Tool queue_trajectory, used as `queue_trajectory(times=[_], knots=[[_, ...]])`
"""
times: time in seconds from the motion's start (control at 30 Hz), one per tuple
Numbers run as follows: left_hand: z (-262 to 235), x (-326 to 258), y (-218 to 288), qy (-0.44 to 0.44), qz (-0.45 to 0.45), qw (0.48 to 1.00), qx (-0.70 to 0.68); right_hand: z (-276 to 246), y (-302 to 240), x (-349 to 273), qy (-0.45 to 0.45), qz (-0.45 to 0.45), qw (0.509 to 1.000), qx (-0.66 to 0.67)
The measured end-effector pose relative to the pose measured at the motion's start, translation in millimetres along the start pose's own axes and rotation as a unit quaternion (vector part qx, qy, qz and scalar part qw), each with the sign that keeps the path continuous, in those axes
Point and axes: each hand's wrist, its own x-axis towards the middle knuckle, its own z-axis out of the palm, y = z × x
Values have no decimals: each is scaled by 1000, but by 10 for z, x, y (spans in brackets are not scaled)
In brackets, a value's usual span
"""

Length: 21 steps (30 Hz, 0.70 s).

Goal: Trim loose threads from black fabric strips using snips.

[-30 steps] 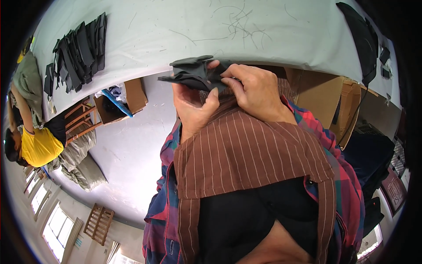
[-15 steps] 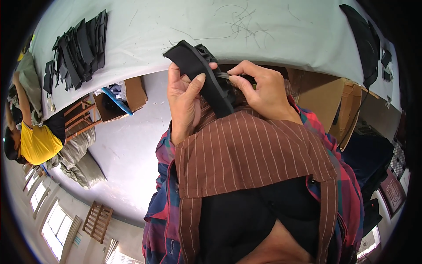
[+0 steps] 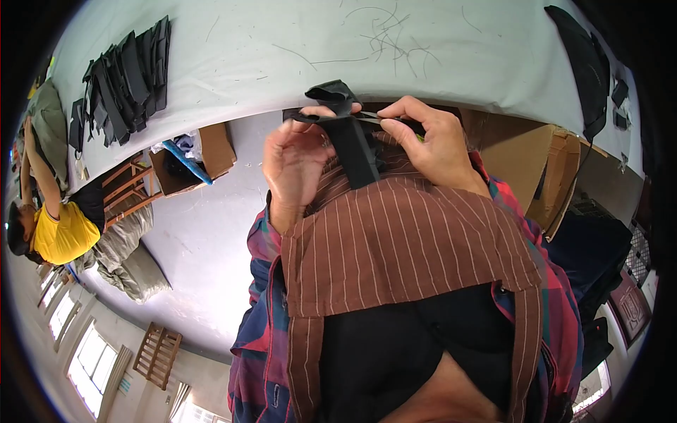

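A black fabric strip (image 3: 352, 141) hangs between my two hands, just below the edge of the pale table (image 3: 282, 49). My left hand (image 3: 296, 158) pinches its upper left end with thumb and fingers. My right hand (image 3: 434, 141) grips the strip's right side and also seems to hold a thin dark tool with a yellow-green tip, mostly hidden by the fingers. The strip's top is folded into a bunch near the table edge, and its lower end lies against my brown striped apron (image 3: 402, 247).
A pile of black fabric pieces (image 3: 123, 77) lies on the table at the left, and more black pieces (image 3: 589, 56) at the right. Loose threads lie on the table's middle. Cardboard boxes (image 3: 194, 155) stand under the table. A person in a yellow top (image 3: 60, 233) works at far left.
The black strip has turned from lying flat across my hands to hanging down over the apron. My hands have spread slightly apart along it.
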Motion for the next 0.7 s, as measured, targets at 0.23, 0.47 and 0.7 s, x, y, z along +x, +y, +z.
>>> queue_trajectory(times=[0.23,0.47,0.7], knots=[[-29,7,-3,25,-22,993,115,-7,38,-30,-15,-46,999,7],[22,39,-53,25,-21,998,56,4,49,-32,-16,-16,997,72],[41,55,-47,22,-24,995,95,10,48,-5,-10,-24,998,52]])
